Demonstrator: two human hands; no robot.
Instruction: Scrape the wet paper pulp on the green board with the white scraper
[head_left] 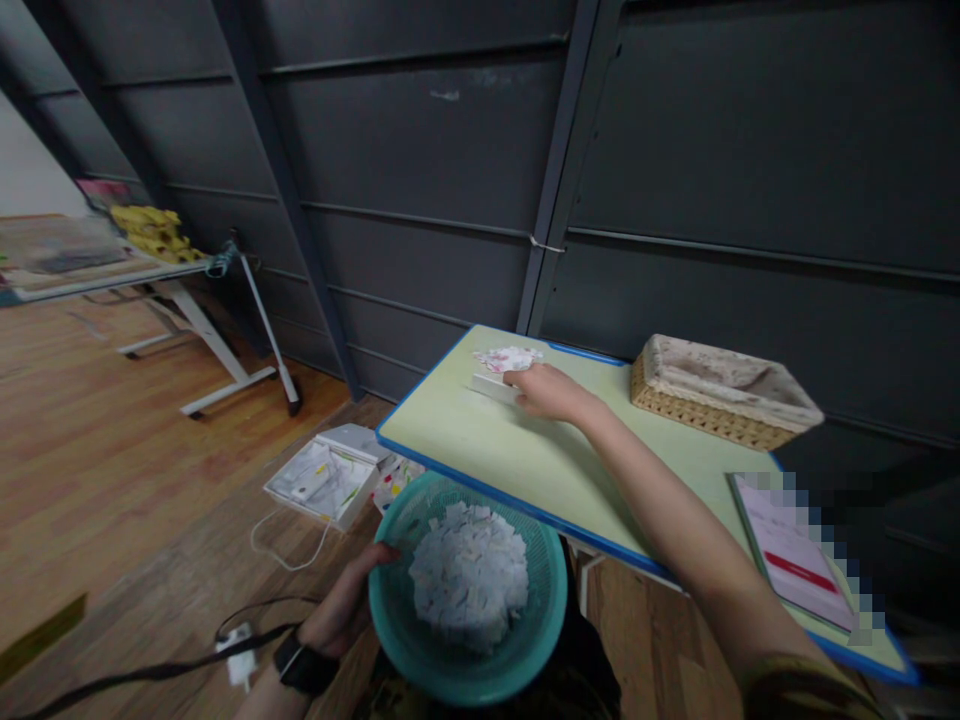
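Note:
My left hand (352, 600), with a black watch at the wrist, grips the left rim of a teal plastic basket (555, 600) on my lap. Torn white paper scraps (471, 575) are heaped in the basket. Reaching across the yellow-green table (442, 420), my right hand (551, 390) has its fingers closed on the right end of a small white flat box (491, 386). A small pile of paper scraps (508, 358), some with pink marks, lies just behind that box. The fingertips of my right hand are partly hidden.
A lined wicker basket (712, 420) stands at the table's back right, with a tablet (795, 560) nearer me. On the floor to the left are an open white box (322, 480) and a power strip (238, 652) with cords. A dark panelled wall (420, 180) rises behind.

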